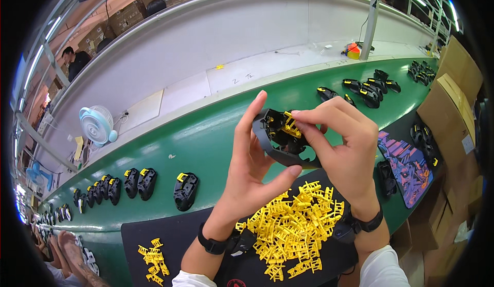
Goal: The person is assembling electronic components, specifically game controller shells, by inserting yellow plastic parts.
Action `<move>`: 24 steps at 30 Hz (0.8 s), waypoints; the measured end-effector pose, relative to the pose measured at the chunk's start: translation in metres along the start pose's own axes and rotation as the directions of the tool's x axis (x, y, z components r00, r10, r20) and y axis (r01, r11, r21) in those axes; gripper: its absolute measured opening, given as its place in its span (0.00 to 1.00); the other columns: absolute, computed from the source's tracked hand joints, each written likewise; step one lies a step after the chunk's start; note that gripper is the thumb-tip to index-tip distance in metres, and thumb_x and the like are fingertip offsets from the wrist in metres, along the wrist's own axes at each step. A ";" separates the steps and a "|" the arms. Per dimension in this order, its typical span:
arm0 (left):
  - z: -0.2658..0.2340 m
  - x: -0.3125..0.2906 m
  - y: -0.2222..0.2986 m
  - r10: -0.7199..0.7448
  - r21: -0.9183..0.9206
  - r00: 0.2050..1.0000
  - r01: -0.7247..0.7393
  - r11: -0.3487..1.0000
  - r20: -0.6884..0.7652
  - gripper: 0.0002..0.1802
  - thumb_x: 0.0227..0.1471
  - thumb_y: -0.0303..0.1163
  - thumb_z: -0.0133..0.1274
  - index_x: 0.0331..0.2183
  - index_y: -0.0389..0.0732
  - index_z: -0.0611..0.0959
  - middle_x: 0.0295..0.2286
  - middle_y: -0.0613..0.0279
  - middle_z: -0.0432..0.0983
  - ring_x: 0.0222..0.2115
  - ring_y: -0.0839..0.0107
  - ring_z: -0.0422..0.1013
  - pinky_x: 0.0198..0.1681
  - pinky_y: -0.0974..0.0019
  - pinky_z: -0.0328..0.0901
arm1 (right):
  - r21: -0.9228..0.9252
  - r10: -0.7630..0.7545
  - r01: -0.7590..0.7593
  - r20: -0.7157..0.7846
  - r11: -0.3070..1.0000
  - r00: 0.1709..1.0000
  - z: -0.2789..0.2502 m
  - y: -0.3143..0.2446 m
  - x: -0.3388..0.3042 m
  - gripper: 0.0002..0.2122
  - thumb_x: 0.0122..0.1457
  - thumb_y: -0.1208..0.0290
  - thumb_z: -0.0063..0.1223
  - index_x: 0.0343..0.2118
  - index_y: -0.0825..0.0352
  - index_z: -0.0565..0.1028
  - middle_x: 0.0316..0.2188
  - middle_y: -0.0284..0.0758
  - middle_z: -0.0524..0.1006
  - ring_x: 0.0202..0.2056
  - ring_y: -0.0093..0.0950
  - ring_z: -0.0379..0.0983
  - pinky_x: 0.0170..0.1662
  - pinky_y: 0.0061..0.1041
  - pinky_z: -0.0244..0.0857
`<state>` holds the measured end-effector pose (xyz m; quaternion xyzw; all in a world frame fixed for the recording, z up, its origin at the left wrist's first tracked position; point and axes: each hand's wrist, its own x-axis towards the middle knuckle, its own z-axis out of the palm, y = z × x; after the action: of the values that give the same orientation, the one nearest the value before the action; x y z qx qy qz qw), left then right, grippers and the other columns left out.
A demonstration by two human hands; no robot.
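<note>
My left hand (251, 171) is closed around a black mouse shell (266, 137), held up over the bench with its hollow inside showing. Thumb and forefinger of my right hand (346, 143) pinch a small yellow plastic clip (291, 126), which sits partly inside the shell; how far it is seated I cannot tell. Below both hands a heap of similar yellow clips (293, 228) lies on a black mat (135, 230). A smaller group of yellow clips (153, 261) rests on the mat's left part.
Black mouse shells with yellow clips (185, 190) stand in a row along the green bench (231, 127) at left. More shells (369, 94) lie at the far right. A patterned pad (406, 168) and cardboard boxes (447, 117) are at right, a fan (96, 125) at left. Another person's arm (74, 256) shows lower left.
</note>
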<state>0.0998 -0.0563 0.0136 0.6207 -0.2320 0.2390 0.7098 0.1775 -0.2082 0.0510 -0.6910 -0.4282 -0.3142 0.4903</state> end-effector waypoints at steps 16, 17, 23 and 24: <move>-0.001 -0.003 -0.003 -0.108 -0.126 0.994 0.108 0.986 0.009 0.55 0.50 0.18 0.53 0.70 0.46 0.39 0.55 0.58 0.61 0.57 0.66 0.63 0.59 0.57 0.65 | -0.074 -0.092 0.097 0.073 0.993 0.993 -0.006 0.003 -0.001 0.08 0.48 0.82 0.65 0.32 0.66 0.82 0.26 0.34 0.76 0.26 0.31 0.76 0.29 0.25 0.69; -0.002 -0.003 -0.003 -0.095 -0.139 0.995 0.096 0.986 0.013 0.54 0.51 0.20 0.51 0.70 0.46 0.38 0.55 0.57 0.61 0.57 0.66 0.64 0.60 0.58 0.64 | -0.027 -0.054 0.056 0.087 0.998 0.995 -0.005 0.004 0.000 0.07 0.48 0.82 0.65 0.32 0.66 0.82 0.27 0.34 0.76 0.26 0.31 0.75 0.29 0.25 0.69; -0.003 -0.001 0.000 -0.339 -0.167 0.938 0.325 0.931 -0.065 0.55 0.47 0.43 0.48 0.70 0.51 0.37 0.54 0.56 0.64 0.52 0.63 0.69 0.43 0.60 0.75 | 0.522 0.225 -0.407 0.378 0.750 0.898 0.000 0.024 -0.004 0.08 0.62 0.77 0.57 0.43 0.69 0.77 0.30 0.25 0.71 0.31 0.13 0.65 0.35 0.15 0.61; -0.001 0.000 0.002 -0.394 -0.239 0.919 0.375 0.896 -0.035 0.59 0.44 0.49 0.52 0.70 0.52 0.39 0.54 0.57 0.66 0.49 0.62 0.72 0.38 0.59 0.77 | 0.513 0.239 -0.422 0.386 0.747 0.891 -0.002 0.026 -0.005 0.08 0.62 0.77 0.57 0.43 0.69 0.77 0.30 0.25 0.71 0.31 0.13 0.65 0.35 0.15 0.61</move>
<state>0.0986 -0.0551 0.0156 0.5584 -0.1011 0.0914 0.8183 0.1990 -0.2155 0.0364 -0.6106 -0.4411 0.0326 0.6569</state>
